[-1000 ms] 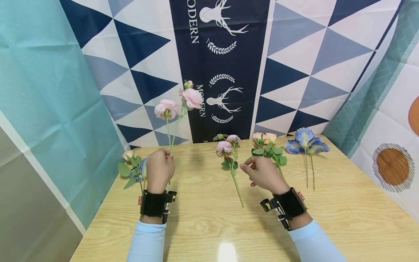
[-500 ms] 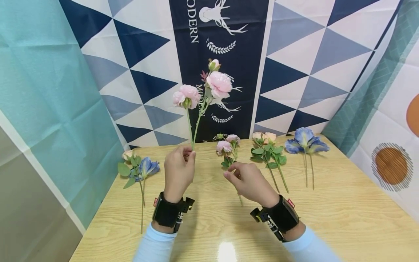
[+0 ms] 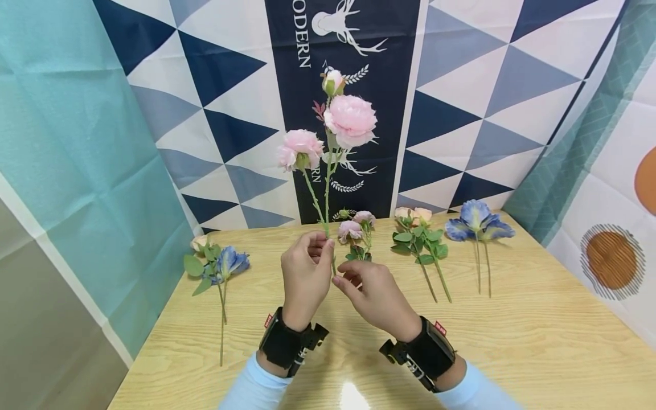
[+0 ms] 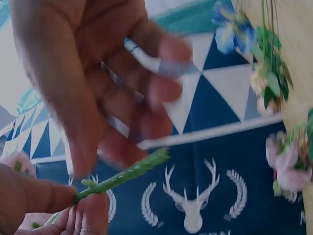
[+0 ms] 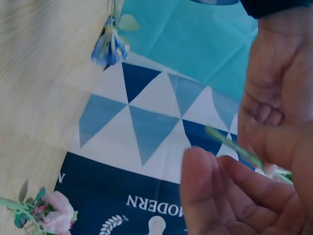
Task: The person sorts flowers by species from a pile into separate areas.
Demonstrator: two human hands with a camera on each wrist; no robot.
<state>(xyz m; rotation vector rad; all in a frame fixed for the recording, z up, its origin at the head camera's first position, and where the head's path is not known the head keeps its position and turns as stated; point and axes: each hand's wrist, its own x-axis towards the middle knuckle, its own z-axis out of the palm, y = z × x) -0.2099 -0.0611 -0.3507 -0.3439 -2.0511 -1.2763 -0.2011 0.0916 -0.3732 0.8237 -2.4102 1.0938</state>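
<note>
My left hand (image 3: 306, 276) pinches the green stem of a pink peony spray (image 3: 351, 121), which stands upright over the middle of the table. Two full blooms and a bud top it. In the left wrist view, thumb and finger hold the stem (image 4: 122, 177) near its lower end, which sticks out past them. My right hand (image 3: 379, 293) is close by that end, its fingers loosely bent and apart from the stem. The right wrist view shows the stem tip (image 5: 217, 134) just above the right fingertips (image 5: 196, 159). Behind the hands lies a smaller pink flower spray (image 3: 351, 230).
Peach roses (image 3: 422, 215) with green leaves lie at the back right, beside blue irises (image 3: 475, 215). On the left lie another blue iris (image 3: 232, 263) and a peach rose (image 3: 199, 243). A patterned cloth (image 3: 338, 34) hangs behind the wooden table (image 3: 538, 347).
My left hand has carried the pink peony spray rightward to the middle and upright. My right hand has moved left to meet its lower stem.
</note>
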